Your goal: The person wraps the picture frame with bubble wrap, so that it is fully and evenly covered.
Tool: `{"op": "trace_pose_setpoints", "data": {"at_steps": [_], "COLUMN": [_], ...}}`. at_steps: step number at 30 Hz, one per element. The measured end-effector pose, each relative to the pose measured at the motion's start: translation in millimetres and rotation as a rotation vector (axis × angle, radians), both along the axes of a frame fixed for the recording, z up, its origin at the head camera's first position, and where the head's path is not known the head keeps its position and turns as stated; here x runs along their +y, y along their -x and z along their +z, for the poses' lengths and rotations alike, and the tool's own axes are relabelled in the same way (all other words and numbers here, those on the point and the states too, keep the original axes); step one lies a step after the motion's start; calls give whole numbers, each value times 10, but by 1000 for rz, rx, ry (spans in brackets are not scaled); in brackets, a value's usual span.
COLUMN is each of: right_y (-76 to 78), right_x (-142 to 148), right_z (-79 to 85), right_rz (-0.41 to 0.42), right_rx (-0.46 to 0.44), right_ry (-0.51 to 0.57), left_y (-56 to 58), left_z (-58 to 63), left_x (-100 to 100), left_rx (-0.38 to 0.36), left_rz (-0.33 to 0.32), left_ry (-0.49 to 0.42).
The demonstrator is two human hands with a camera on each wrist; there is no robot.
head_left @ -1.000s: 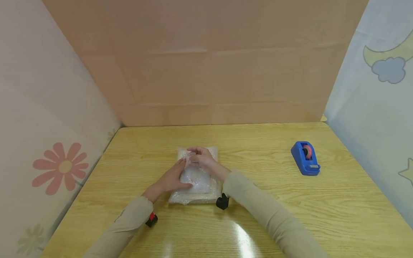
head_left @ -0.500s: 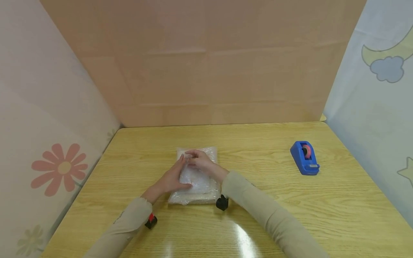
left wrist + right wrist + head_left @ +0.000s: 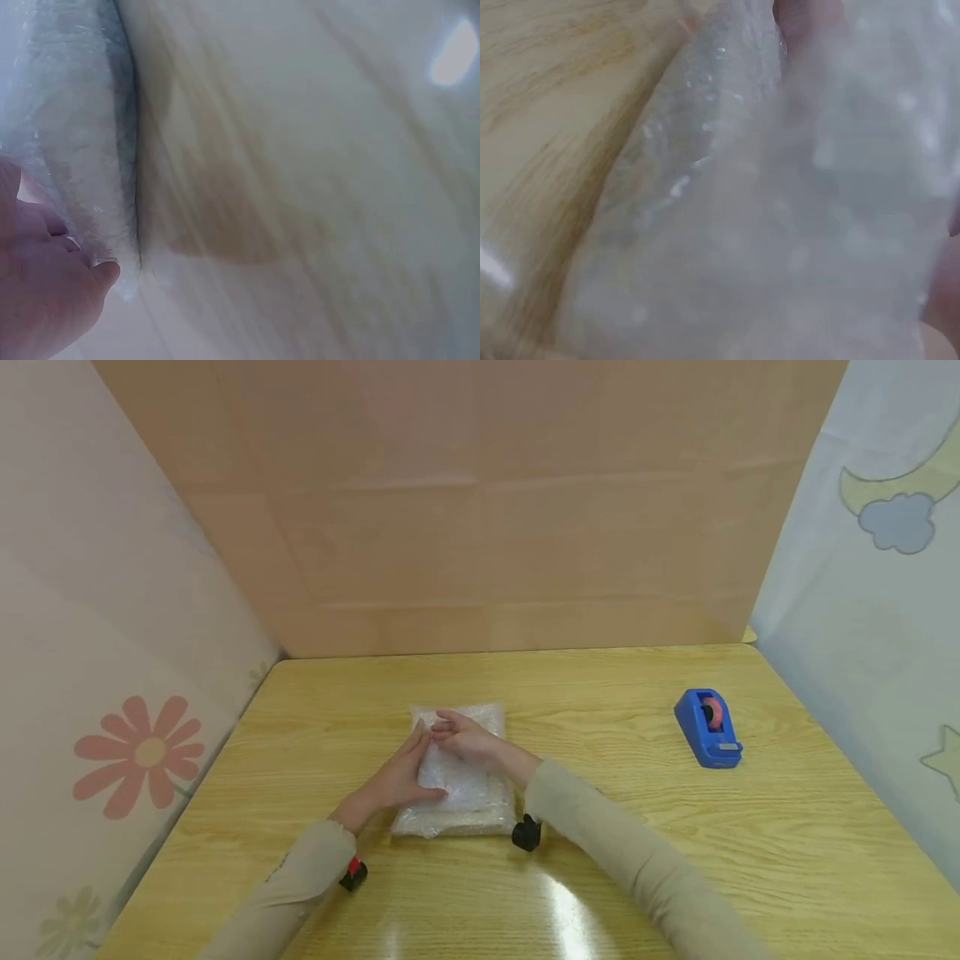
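Note:
A flat package in clear bubble wrap (image 3: 453,785) lies on the wooden table before me. My left hand (image 3: 395,781) rests along its left side, thumb spread from the fingers. In the left wrist view the fingertips of that hand (image 3: 49,274) touch the edge of the wrap (image 3: 71,120). Over the upper part of the package lies my right hand (image 3: 474,745), its fingers extended toward the left fingertips. A loose-looking layer of bubble wrap (image 3: 847,172) fills much of the right wrist view, blurred, and partly hides the fingers there.
A blue tape dispenser (image 3: 707,731) with a pink roll of tape stands on the right side of the table (image 3: 600,710). A brown panel (image 3: 480,527) rises at the back, with patterned walls to the left and right.
My right hand has shifted slightly over the package, and its fingers have straightened from a more bent pose. The left hand stays in place on the left side.

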State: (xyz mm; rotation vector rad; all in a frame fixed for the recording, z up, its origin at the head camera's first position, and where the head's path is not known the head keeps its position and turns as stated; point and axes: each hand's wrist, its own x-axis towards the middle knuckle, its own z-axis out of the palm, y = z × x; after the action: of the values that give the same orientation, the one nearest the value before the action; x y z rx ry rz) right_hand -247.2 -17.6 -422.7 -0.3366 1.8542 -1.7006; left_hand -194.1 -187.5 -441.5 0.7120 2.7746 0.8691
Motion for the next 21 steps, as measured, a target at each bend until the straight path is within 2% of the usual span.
{"op": "trace_pose_setpoints", "data": {"at_steps": [4,6,9,11,12,14,19,21], "right_y": [-84,-155,-272,-350,-387,-453,-549,-566], "right_x": [156,290,514,642,690,758,757,703], "right_z": [70,100,102,77,60,12,-113,-146], "right_rz": [-31,-51,-143,-223,-260,-304,-294,-293], "right_rx": [98,216,400,480,490,448,323,338], "right_ry": [0,-16,-62,-120,-139,-164,-161,-160], "left_y": [-5,-10,-15,-15,-14,-12,-15,-16], "left_z": [5,11,22,25,27,33,44,46], "left_x": [20,27,38,41,42,43,39,43], "left_rx": [-2,-14,-39,-43,-46,-48,-53,-51], "left_rz": [17,34,53,60,63,67,74,76], "left_ry": [10,22,46,63,68,73,78,74]}}
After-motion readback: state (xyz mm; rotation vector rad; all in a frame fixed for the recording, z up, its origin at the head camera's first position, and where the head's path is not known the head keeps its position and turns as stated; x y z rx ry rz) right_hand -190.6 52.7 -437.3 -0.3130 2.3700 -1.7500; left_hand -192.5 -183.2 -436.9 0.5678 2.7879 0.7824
